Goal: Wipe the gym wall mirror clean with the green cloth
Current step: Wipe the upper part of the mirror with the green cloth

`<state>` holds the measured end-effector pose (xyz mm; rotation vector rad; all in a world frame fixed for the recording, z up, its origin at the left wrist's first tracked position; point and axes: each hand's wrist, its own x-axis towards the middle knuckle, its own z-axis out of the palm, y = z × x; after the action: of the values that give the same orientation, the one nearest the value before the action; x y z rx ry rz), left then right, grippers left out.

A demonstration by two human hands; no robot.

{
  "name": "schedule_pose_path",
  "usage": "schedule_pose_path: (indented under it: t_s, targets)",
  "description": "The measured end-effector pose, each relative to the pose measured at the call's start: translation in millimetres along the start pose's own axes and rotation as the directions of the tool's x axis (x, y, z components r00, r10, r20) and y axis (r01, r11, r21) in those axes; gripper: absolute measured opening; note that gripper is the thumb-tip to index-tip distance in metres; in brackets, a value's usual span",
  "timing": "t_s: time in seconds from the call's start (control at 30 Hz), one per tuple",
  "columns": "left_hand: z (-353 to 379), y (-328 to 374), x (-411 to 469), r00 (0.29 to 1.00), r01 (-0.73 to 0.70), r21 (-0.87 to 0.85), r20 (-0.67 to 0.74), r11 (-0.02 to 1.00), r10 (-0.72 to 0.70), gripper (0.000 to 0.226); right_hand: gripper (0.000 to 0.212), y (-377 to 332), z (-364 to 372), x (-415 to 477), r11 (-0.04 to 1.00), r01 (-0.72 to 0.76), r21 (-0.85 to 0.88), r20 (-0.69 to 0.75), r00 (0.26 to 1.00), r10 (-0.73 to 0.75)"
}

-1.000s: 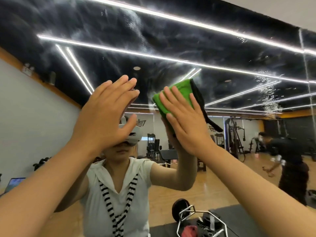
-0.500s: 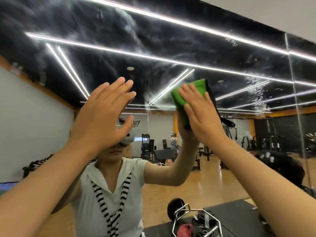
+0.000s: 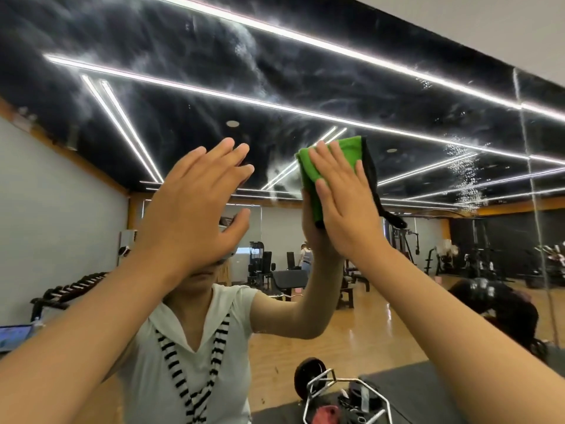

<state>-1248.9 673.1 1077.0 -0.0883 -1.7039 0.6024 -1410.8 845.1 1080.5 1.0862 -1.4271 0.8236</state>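
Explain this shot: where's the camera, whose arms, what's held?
No robot here: a person works bare-handed, and the one camera sits on their head, looking forward. They face a wall mirror, so the figure ahead is their own reflection. The right hand presses a green cloth flat against the glass, fingers straight. The left hand is raised, open, and holds nothing; whether it touches the glass I cannot tell. The glass shows smears and, to the right, droplets. The gym equipment is all reflected.
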Motion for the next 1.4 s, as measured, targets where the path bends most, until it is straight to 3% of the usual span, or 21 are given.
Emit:
schedule_pose_path:
  t_s: [0.1,0.23,0.37,0.47,0.57,0.7,0.9,1.0,1.13,1.3,1.4]
  targets:
    - [0.3,-1.1,-0.1,1.000,0.003,-0.020,-0.001,1.000,-0.003,0.062,0.049,22.5,-10.8,-24.6,0.993,0.058,-0.099,0.039,0.998,-0.055]
    - [1.9,-0.7,-0.7,1.000,-0.003,-0.019,0.004,1.000,0.003,0.063,0.048,1.0,-2.9,-6.9,0.997,0.027,-0.079,0.029,0.999,-0.025]
    - [0.5,-2.3,-0.5,1.000,-0.008,-0.012,0.013,1.000,0.008,0.063,0.048,4.5,-1.8,-8.4,0.985,0.114,-0.129,0.065,0.992,-0.107]
    - [0.6,-1.6,-1.5,1.000,-0.011,-0.008,0.006,1.000,0.011,0.062,0.049,26.8,-13.9,-39.2,0.987,0.072,-0.146,0.071,0.996,-0.062]
    - [2.9,-0.1,-0.9,1.000,-0.021,0.024,0.009,0.999,0.021,0.063,0.048,0.9,0.4,-16.3,0.995,0.017,-0.095,0.016,1.000,-0.016]
    - [2.6,-0.3,-1.1,1.000,-0.013,0.024,0.010,1.000,0.013,0.065,0.049,-8.5,6.4,-2.2,0.990,0.096,-0.108,0.018,0.995,-0.094]
    - [4.9,0.3,-0.1,1.000,-0.030,0.058,0.005,0.998,0.029,0.069,0.050,13.0,-2.2,-17.2,0.995,-0.040,-0.095,-0.023,0.999,0.038]
    - [3.6,4.8,0.0,1.000,-0.009,0.103,-0.006,0.995,0.009,0.066,0.051,0.5,6.6,2.2,0.996,0.019,-0.088,-0.019,1.000,-0.021]
    - [10.7,31.6,1.4,0.991,0.131,0.070,-0.030,0.989,-0.129,0.057,0.048,28.7,0.4,-18.4,0.983,0.114,-0.144,-0.001,0.993,-0.116]
    - [29.9,79.7,16.5,0.991,0.126,0.100,-0.051,0.987,-0.121,0.054,0.047,62.5,-11.1,-25.9,0.959,0.218,-0.181,0.021,0.976,-0.218]
    - [39.1,97.5,34.1,0.983,0.181,0.085,-0.056,0.980,-0.177,0.055,0.048,88.6,-23.3,-14.2,0.962,0.199,-0.187,0.020,0.980,-0.199]
